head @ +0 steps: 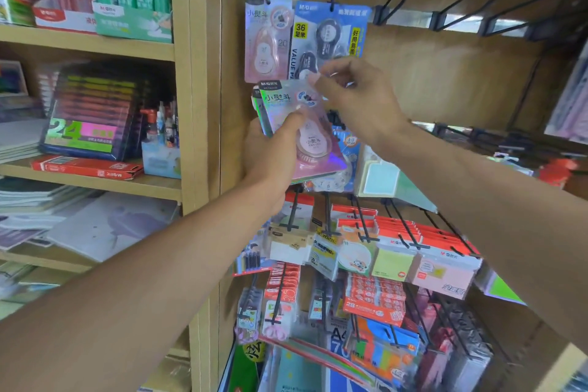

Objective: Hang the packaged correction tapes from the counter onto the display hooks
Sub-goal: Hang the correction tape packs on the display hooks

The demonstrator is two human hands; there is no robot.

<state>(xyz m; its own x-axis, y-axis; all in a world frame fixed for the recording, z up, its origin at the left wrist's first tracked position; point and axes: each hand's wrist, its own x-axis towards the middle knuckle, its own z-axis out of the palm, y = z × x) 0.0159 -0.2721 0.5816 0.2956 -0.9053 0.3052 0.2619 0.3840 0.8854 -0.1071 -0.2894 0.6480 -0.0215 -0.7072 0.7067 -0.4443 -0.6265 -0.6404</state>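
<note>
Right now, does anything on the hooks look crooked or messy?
Nothing hanging looks damaged. The pink correction tape pack and the blue value pack both hang fairly straight. Only the stack of pink packs is tilted, because the left hand holds it while the right hand pinches its top.

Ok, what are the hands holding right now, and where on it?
The left hand grips a stack of pink correction tape packs by its lower left side; the right hand pinches the front pack's top right corner.

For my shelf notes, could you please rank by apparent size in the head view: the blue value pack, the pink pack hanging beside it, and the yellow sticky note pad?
1. Blue value pack.
2. Hanging pink pack, narrower.
3. Yellow sticky note pad, though it hangs nearer the camera, so true size is unsure.
</note>
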